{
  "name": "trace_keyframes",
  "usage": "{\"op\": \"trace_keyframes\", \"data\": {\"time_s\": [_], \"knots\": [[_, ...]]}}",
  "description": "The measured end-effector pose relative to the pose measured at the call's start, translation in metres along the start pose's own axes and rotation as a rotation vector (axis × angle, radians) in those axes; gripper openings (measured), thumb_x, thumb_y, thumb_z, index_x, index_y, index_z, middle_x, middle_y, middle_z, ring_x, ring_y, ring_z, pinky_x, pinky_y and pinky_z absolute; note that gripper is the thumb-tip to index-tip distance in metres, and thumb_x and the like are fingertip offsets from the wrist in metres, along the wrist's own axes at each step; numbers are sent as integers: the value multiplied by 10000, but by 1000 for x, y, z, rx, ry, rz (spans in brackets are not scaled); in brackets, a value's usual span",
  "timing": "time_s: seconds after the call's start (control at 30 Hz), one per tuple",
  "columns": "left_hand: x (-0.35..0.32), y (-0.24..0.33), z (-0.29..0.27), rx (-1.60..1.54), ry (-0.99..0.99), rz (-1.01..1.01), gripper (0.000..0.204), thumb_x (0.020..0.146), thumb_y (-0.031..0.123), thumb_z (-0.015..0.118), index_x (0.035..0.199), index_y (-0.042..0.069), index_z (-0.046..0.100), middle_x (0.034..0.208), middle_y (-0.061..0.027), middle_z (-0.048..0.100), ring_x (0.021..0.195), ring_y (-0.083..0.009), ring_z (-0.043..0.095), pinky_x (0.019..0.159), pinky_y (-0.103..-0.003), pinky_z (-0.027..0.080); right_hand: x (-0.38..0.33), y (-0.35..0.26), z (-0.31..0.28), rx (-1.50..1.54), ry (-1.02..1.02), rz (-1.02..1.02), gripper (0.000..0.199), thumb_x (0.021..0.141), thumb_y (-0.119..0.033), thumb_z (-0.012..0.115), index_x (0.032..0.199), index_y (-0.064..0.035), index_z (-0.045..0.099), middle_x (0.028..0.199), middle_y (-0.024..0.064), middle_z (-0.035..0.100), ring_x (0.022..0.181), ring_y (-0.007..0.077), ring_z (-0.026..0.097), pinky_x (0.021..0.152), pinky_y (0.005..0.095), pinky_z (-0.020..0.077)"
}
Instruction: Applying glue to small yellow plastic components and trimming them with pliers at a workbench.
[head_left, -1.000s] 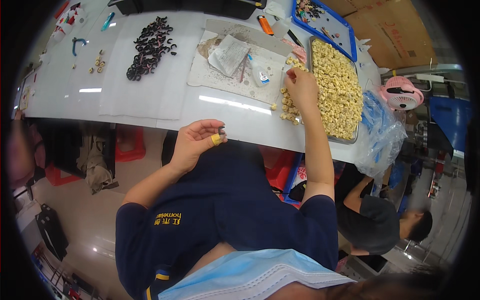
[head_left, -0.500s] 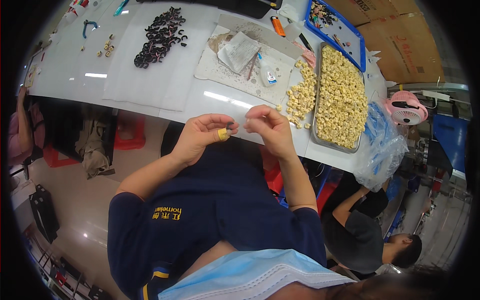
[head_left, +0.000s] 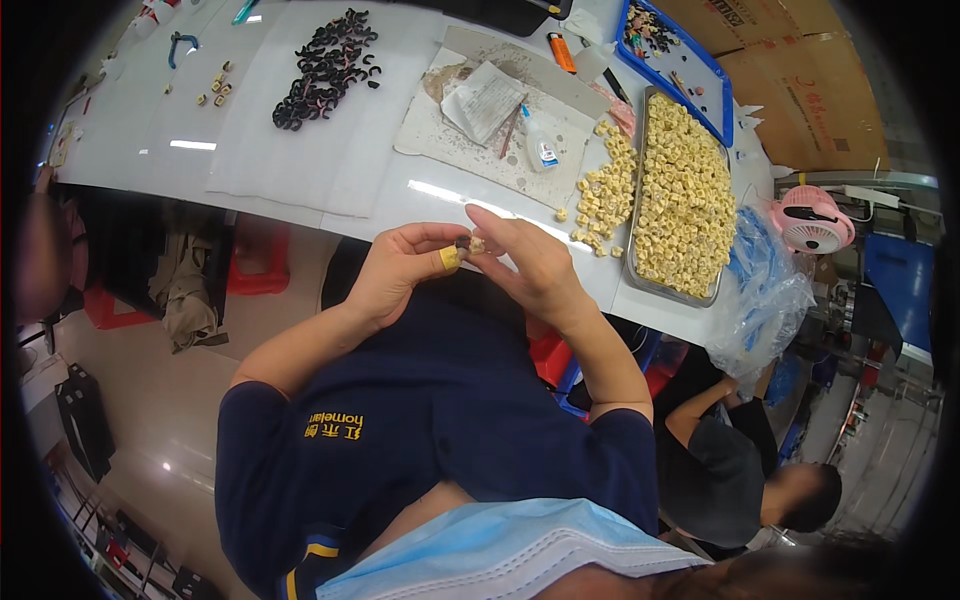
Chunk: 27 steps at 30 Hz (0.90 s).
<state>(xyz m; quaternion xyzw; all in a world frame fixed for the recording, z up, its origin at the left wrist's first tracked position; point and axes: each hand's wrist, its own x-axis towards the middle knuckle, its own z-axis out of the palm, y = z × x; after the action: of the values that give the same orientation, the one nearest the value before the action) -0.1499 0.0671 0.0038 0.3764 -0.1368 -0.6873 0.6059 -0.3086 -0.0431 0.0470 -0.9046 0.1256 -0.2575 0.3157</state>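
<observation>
Head view: your white worktable spans the top, a metal tray of cream blocks at two o'clock, a heap of black curved parts at eleven. Centre frame, your left hand and right hand meet, fingertips pinched together on a small cream block and a dark piece, just off the table's near edge.
</observation>
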Motion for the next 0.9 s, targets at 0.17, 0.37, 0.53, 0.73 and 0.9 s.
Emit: {"op": "trace_keyframes", "data": {"time_s": [0.17,0.37,0.53,0.73,0.9], "knots": [[2,0,-1,25,17,-21,269,841,63,621,1098,-10,587,1024,-77,637,919,-122,602,781,-226,482,3,-1,-2,-63,-29,-43,535,758,-29,655,1263,-91,489,841,86,589,738,247,578,626,336,476],[-2,5,-2,57,14,-55,237,870,121,602,1082,14,604,1008,-51,642,915,-111,600,772,-224,477,6,0,3,-94,-55,-45,500,764,-39,646,1240,-75,499,844,86,586,737,247,570,623,337,474],[1,5,-2,124,-11,-43,235,888,156,587,1085,30,599,1016,-44,634,947,-120,598,799,-239,479,7,-1,4,-80,41,-89,511,656,12,714,1144,-54,577,790,77,616,664,214,589,590,305,479],[1,11,0,48,-193,25,407,865,102,607,1232,35,445,1069,-69,602,994,-133,571,865,-271,460,6,-6,-2,-53,56,-67,459,605,-72,773,1043,-66,637,850,62,639,793,217,592,635,290,479],[-1,20,4,84,-314,71,561,840,92,638,1306,58,328,1053,-85,596,987,-137,563,875,-271,450,1,-8,5,170,115,-16,375,628,-116,762,979,-78,636,942,30,637,908,245,549,764,320,466]]}}
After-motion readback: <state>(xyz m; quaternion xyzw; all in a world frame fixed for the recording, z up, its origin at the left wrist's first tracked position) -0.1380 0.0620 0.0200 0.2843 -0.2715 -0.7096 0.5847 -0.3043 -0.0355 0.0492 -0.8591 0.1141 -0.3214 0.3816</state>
